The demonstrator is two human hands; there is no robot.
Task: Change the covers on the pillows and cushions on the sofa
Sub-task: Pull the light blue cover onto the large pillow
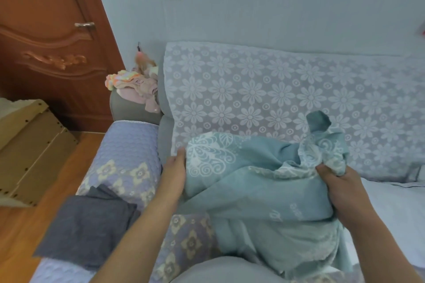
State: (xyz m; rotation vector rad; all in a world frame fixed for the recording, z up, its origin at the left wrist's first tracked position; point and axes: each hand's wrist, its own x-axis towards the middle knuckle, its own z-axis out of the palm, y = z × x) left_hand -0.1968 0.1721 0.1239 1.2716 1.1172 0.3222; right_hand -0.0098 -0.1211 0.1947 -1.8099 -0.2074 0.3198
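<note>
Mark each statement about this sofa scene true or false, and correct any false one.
1. Both hands hold the teal cover. True: the left hand and the right hand each grip it.
2. A dark grey cloth lies on the sofa arm. True.
3. The sofa backrest throw is plain red. False: it is pale with a white flower pattern.
4. The wooden door stands right of the sofa. False: it is on the left.
5. The bundle of pink clothes lies on the floor. False: it sits atop the sofa's corner.

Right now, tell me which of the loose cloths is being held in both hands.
The teal cover with white lace pattern, gripped at both ends. The dark grey cloth lies untouched on the armrest.
</note>
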